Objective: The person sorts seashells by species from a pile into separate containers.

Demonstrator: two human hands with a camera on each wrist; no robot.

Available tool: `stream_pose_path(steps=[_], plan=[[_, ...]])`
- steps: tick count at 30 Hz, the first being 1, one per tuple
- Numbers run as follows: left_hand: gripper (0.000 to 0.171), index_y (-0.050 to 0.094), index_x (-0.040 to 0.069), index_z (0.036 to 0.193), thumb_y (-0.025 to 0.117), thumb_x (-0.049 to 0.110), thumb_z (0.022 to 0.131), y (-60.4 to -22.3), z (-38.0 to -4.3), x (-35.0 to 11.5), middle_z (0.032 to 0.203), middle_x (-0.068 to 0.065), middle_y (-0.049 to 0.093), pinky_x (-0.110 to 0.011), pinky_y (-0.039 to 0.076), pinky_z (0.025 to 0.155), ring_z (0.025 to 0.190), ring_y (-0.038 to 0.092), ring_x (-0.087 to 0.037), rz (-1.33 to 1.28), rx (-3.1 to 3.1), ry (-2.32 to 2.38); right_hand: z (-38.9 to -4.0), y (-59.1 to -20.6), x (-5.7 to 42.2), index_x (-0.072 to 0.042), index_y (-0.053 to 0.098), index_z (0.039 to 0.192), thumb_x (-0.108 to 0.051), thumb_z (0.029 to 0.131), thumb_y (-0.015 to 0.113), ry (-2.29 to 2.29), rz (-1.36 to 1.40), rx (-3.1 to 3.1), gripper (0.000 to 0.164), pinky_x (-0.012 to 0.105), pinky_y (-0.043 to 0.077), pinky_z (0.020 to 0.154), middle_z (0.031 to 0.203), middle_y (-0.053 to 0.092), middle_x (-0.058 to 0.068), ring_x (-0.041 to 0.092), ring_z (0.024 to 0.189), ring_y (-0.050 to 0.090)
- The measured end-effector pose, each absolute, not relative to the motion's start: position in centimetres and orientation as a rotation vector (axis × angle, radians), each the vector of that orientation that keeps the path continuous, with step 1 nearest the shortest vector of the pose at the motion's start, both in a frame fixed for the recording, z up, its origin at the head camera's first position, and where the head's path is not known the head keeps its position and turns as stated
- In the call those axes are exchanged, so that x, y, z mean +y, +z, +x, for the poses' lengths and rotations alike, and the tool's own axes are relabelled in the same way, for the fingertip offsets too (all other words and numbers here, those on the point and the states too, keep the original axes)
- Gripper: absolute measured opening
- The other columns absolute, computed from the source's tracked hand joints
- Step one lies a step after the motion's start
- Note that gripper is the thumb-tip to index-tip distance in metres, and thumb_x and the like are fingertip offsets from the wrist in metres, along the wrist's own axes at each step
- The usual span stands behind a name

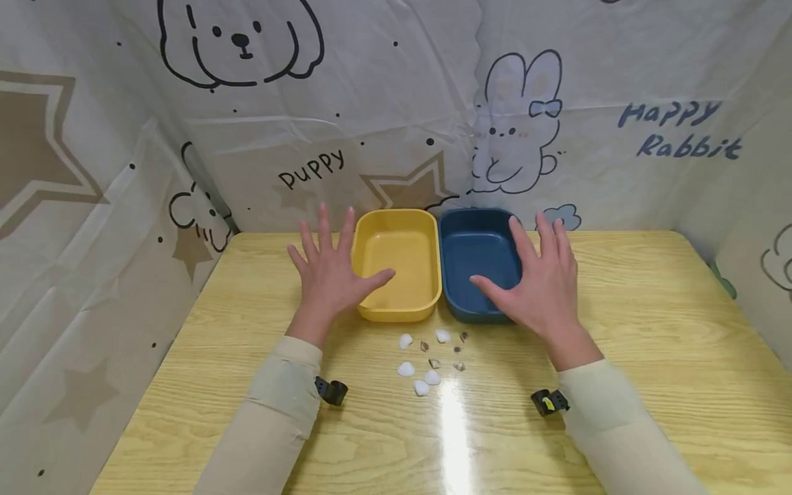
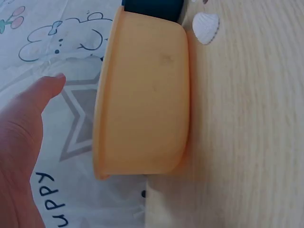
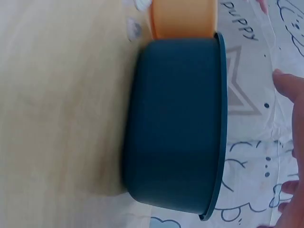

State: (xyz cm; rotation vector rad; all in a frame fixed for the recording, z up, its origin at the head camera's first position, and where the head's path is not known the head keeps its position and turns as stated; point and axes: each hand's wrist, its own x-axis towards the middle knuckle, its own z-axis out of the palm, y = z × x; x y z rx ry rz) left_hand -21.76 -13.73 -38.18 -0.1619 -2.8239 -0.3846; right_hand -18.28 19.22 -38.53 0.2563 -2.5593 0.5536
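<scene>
Head view: a pale left sleeve (image 1: 266,412) and a matching right sleeve (image 1: 625,419) enter along the lower edge of the frame. The left hand (image 1: 331,275), fingers spread apart and holding nothing, stands at the left side of the yellow tray (image 1: 408,254), mid-frame. The right hand (image 1: 547,289), thumb and fingers apart and holding nothing, stands at the right side of the blue tray (image 1: 476,254). The trays sit side by side on the surface (image 1: 650,330). White shells (image 1: 405,369) and smaller brown shells (image 1: 434,364) lie below them in the frame.

Left wrist view: the thumb, at left, is apart from the yellow tray's rim. One white shell lies at upper right.

Right wrist view: the hand, at the right edge, is apart from the blue tray's rim.

Handling note: engage each tray by its outer side, applying even pressure. Keep both bases flat; a careless shift toward the shells could scatter them.
</scene>
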Motion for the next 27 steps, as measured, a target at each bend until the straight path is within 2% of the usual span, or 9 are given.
stream_pose_path(steps=[5, 9, 13, 19, 23, 27], plan=[[0.121, -0.003, 0.033, 0.161, 0.058, 0.087, 0.071, -39.0, -21.7, -13.7, 0.164, -0.004, -0.02, -0.072, 0.003, 0.109, 0.147, -0.016, -0.041, -0.19, -2.855, -0.532, -17.1, -39.3, 18.4, -0.012, 0.05, 0.148, -0.066, 0.074, 0.072, 0.625, 0.428, -2.36, 0.094, 0.062, 0.031, 0.103, 0.146, 0.042, 0.022, 0.043, 0.134, 0.035], [0.121, -0.002, 0.032, 0.161, 0.064, 0.081, 0.073, -39.5, -21.6, -13.8, 0.165, -0.001, -0.017, -0.066, 0.003, 0.112, 0.148, -0.01, -0.038, -0.252, -2.851, -0.728, -16.1, -39.6, 17.4, -0.009, 0.059, 0.14, -0.071, 0.079, 0.065, 0.674, 0.5, -2.256, 0.087, 0.055, 0.04, 0.09, 0.123, 0.054, 0.021, 0.04, 0.112, 0.048], [0.12, 0.001, 0.029, 0.162, 0.071, 0.072, 0.075, -40.2, -21.5, -13.8, 0.166, 0.002, -0.014, -0.063, 0.004, 0.114, 0.149, -0.005, -0.035, -0.318, -2.801, -0.907, -15.0, -39.9, 16.3, -0.01, 0.064, 0.134, -0.069, 0.082, 0.066, 0.715, 0.529, -2.23, 0.079, 0.044, 0.042, 0.071, 0.101, 0.055, 0.015, 0.031, 0.089, 0.048], [0.121, 0.0, 0.028, 0.162, 0.076, 0.064, 0.075, -41.4, -20.9, -14.2, 0.167, 0.0, -0.007, -0.063, 0.01, 0.113, 0.15, -0.001, -0.032, -0.336, -2.759, -1.085, -13.8, -40.7, 14.8, -0.009, 0.07, 0.125, -0.059, 0.08, 0.074, 0.758, 0.579, -2.245, 0.067, 0.034, 0.036, 0.052, 0.075, 0.051, 0.004, 0.018, 0.065, 0.045], [0.122, 0.001, 0.026, 0.162, 0.079, 0.059, 0.075, -42.0, -20.6, -14.3, 0.167, -0.001, -0.003, -0.059, 0.013, 0.115, 0.15, 0.001, -0.029, -0.348, -2.738, -1.184, -13.3, -41.5, 14.4, -0.008, 0.073, 0.119, -0.046, 0.076, 0.082, 0.759, 0.611, -2.29, 0.058, 0.027, 0.03, 0.044, 0.062, 0.044, -0.005, 0.009, 0.054, 0.039], [0.124, -0.001, 0.026, 0.162, 0.083, 0.053, 0.075, -42.3, -20.5, -14.3, 0.167, 0.003, -0.001, -0.055, 0.013, 0.116, 0.15, 0.003, -0.025, -0.353, -2.724, -1.28, -13.0, -42.2, 14.3, -0.008, 0.075, 0.113, -0.044, 0.074, 0.084, 0.766, 0.614, -2.337, 0.054, 0.025, 0.031, 0.044, 0.06, 0.042, -0.01, 0.006, 0.051, 0.037]])
